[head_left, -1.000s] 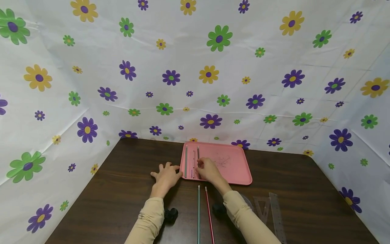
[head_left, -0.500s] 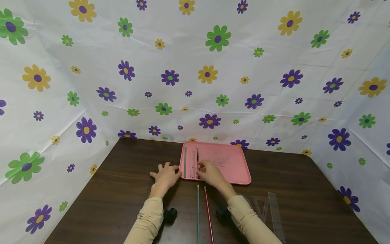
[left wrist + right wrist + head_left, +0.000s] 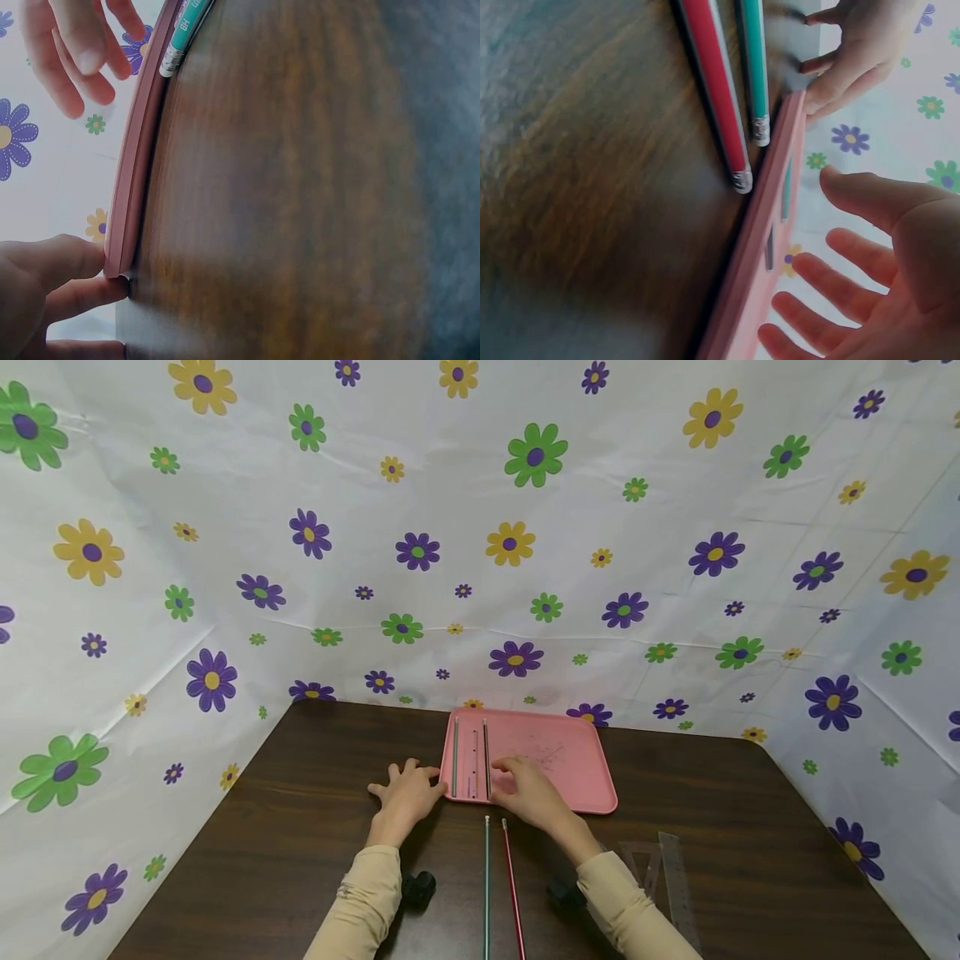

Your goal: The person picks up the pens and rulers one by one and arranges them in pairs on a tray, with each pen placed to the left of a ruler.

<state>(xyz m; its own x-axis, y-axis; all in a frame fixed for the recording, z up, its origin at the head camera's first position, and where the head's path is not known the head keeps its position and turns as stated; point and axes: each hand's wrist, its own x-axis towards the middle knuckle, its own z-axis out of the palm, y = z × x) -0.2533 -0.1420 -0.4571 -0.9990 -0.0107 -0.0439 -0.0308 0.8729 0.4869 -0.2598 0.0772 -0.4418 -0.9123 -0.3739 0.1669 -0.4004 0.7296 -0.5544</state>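
My left hand (image 3: pixel 408 793) rests at the front left corner of the pink tray (image 3: pixel 570 777), fingers spread. In the left wrist view its thumb and forefinger touch the tray's corner from outside. My right hand (image 3: pixel 528 789) hovers over the tray's front part, thumb and fingers apart and nothing between them. Just left of its fingertips, a black pencil (image 3: pixel 486 747) lies in the tray. Beside that are a narrow translucent ruler (image 3: pixel 475 764) with dark marks and, by the left wall, a green pencil (image 3: pixel 456 756). All three lie roughly parallel.
In front of the tray, a green pencil (image 3: pixel 487 885) and a red pencil (image 3: pixel 513 893) lie on the dark wooden table (image 3: pixel 247 868), eraser ends towards it. A clear ruler (image 3: pixel 677 881) and a clear set square (image 3: pixel 641 864) lie at the right, partly behind my right sleeve.
My right hand has let go of the black pencil, spread its fingers and drawn back slightly to the right. The pencil stays in the tray. My left hand keeps its place.
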